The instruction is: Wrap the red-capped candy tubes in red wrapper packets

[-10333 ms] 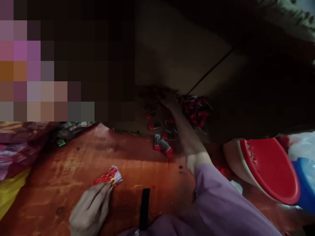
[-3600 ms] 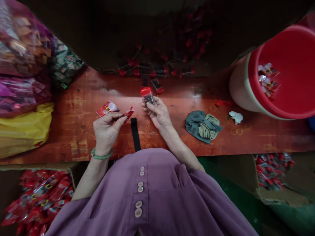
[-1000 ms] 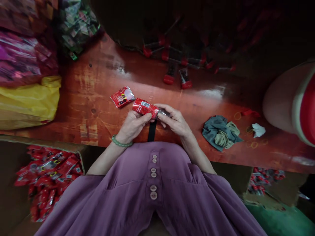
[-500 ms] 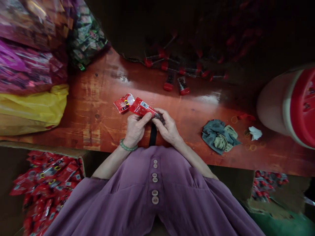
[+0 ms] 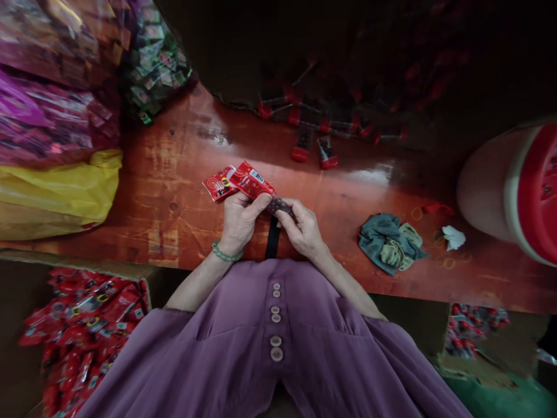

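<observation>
Left grip (image 5: 237, 222) pinches red packet (image 5: 251, 181) | right grip (image 5: 305, 227) holds dark container (image 5: 278, 205) | forearms (image 5: 200, 283) cross front edge of counter (image 5: 335, 203) | open room toward cloth (image 5: 378, 238)

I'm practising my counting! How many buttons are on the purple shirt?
6 buttons, in three pairs down the middle of the shirt: two nearest the table, two in between, two nearest the picture's bottom edge. Others could be hidden.
</observation>
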`<action>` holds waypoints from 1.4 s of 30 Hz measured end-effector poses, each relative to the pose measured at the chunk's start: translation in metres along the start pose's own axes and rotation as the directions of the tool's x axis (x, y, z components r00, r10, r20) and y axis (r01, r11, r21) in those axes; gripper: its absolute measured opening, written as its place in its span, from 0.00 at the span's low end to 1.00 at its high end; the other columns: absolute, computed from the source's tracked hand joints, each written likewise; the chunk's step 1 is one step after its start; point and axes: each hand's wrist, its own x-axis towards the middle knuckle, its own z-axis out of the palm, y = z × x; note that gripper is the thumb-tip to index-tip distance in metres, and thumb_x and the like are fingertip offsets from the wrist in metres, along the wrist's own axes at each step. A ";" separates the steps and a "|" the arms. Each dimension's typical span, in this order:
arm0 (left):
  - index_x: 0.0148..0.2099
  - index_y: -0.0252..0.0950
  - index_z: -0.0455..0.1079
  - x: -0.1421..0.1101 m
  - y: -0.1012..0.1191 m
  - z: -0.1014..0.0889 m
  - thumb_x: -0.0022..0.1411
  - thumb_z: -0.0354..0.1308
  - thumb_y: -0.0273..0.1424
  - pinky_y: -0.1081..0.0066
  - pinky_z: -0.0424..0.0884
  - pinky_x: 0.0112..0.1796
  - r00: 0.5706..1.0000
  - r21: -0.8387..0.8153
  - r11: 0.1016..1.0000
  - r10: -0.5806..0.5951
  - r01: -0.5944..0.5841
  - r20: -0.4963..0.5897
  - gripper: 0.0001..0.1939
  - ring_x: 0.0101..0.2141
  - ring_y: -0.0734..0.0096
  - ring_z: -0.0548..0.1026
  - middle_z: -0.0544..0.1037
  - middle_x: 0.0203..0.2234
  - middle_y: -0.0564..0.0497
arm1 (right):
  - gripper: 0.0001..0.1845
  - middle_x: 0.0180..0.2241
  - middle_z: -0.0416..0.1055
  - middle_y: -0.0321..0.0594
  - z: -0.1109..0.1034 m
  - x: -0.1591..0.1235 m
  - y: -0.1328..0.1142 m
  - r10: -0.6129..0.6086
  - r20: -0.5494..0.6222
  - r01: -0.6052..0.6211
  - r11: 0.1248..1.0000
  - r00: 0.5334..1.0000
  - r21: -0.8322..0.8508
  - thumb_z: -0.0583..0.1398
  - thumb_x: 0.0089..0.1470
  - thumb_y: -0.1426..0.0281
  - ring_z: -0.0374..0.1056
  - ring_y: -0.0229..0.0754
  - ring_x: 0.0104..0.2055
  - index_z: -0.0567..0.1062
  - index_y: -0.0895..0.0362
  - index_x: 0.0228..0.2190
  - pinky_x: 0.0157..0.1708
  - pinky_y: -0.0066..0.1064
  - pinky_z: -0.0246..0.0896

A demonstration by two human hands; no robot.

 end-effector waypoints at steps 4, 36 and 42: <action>0.32 0.38 0.77 -0.001 0.003 -0.002 0.51 0.71 0.44 0.69 0.74 0.33 0.993 -0.041 0.998 -0.047 0.052 0.108 0.16 0.27 0.72 0.75 0.80 0.26 0.53 | 0.14 0.29 0.70 0.32 -0.002 0.006 0.003 0.095 0.079 -0.114 0.950 0.992 0.292 0.57 0.62 0.57 0.65 0.31 0.24 0.70 0.55 0.40 0.30 0.26 0.64; 0.38 0.36 0.81 0.008 0.009 -0.011 0.55 0.69 0.43 0.63 0.79 0.40 0.960 -0.038 0.998 -0.046 0.059 0.277 0.16 0.37 0.60 0.83 0.84 0.38 0.44 | 0.09 0.24 0.67 0.30 -0.004 0.007 0.003 0.029 0.114 -0.042 0.993 0.993 0.113 0.54 0.65 0.63 0.64 0.34 0.26 0.70 0.54 0.39 0.32 0.28 0.61; 0.45 0.37 0.79 0.005 0.015 -0.006 0.54 0.69 0.44 0.61 0.78 0.47 0.959 -0.115 0.991 -0.029 0.064 0.281 0.20 0.46 0.56 0.81 0.83 0.44 0.43 | 0.08 0.25 0.67 0.31 -0.006 0.011 -0.007 0.001 0.100 -0.002 1.000 0.995 0.011 0.55 0.64 0.65 0.65 0.34 0.27 0.71 0.54 0.40 0.33 0.29 0.62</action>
